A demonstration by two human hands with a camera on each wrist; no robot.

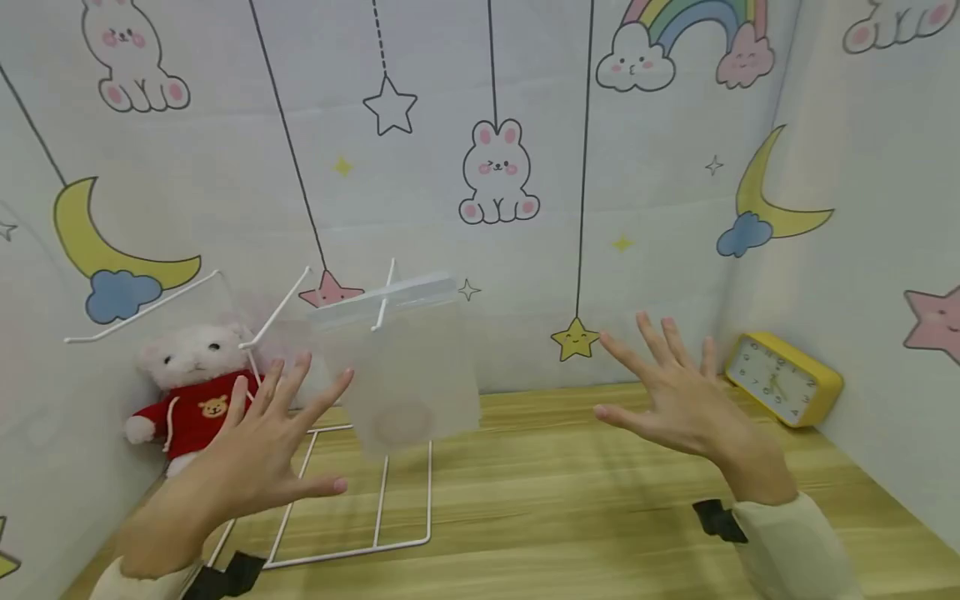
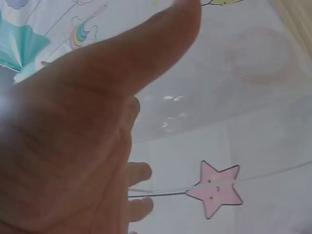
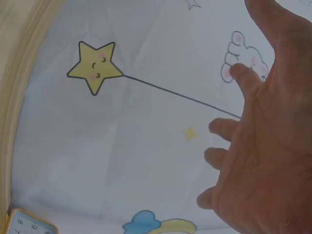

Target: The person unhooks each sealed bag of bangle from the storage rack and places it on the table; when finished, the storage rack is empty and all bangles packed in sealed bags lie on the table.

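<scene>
Both hands are raised over the table with fingers spread and nothing held. The left hand is in front of a white wire rack, near a translucent plastic bag that hangs from one of the rack's upper prongs. In the left wrist view, the bag shows a faint round pinkish patch behind the thumb. To the right, the right hand hovers apart from any object, nearest to a yellow clock. Its fingers show against the patterned backdrop in the right wrist view.
A plush bear in a red sweater sits behind the rack at left. The yellow clock stands at the right rear of the wood-grain table. A white cloth printed with rabbits, stars and moons surrounds the back and sides.
</scene>
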